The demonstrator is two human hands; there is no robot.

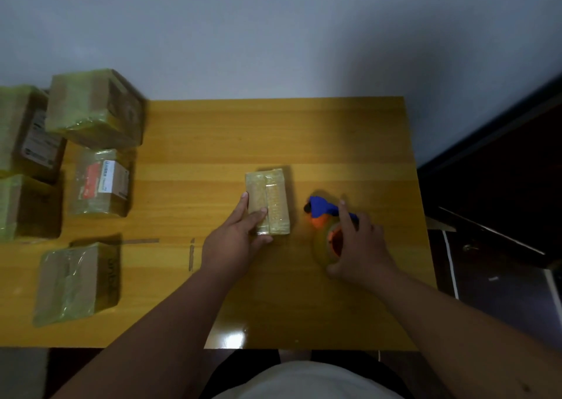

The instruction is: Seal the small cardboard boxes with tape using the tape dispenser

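A small flat cardboard box [272, 198], covered in shiny tape, lies at the middle of the yellow wooden table [304, 137]. My left hand [235, 243] grips its near left corner, thumb on top and a finger along the left side. Right of it lies the tape dispenser [320, 208], blue with an orange part and a roll of yellowish tape [322, 248]. My right hand [357, 246] rests over the dispenser, index finger stretched along the blue handle, thumb curled by the roll.
Several taped cardboard boxes stand at the table's left side, among them a big one [97, 109] at the back, one with a red label [102, 182] and one near the front [74, 280]. Strips of tape [191, 254] stick to the tabletop. Dark floor lies to the right.
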